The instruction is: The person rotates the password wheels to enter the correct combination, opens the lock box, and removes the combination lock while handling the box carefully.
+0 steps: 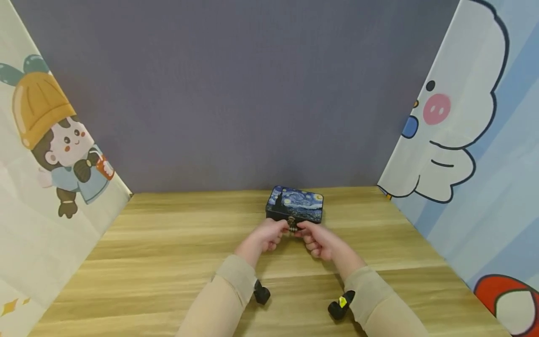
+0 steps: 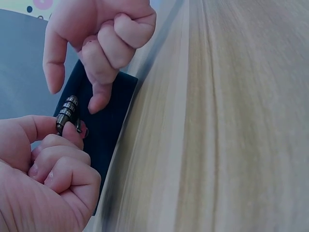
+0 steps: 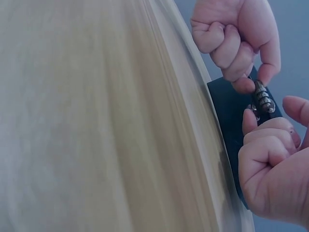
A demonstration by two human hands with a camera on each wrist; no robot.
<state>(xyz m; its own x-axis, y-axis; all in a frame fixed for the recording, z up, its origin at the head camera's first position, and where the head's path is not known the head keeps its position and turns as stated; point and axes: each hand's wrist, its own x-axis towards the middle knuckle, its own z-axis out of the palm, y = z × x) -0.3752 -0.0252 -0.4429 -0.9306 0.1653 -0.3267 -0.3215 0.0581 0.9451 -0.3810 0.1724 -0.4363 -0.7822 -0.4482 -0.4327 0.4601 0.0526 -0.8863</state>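
Observation:
A small tin box (image 1: 301,204) with a swirling night-sky picture on its lid stands closed on the table. A bronze combination padlock (image 1: 292,223) with number rings hangs at its front; the rings show clearly in the left wrist view. My left hand (image 1: 268,235) pinches one end of this padlock between thumb and index finger, other fingers curled. Close to the padlock's other end is my right hand (image 1: 320,242), its thumb and index finger (image 3: 249,121) held apart with a gap to the padlock. The right hand's remaining fingers are bent and hold nothing.
The wood-grain table (image 1: 168,243) runs back to a grey wall panel (image 1: 236,93). Cartoon-printed panels flank it, one on the left (image 1: 25,196) and one on the right (image 1: 463,220). Black wrist devices (image 1: 261,293) sit below both cuffs.

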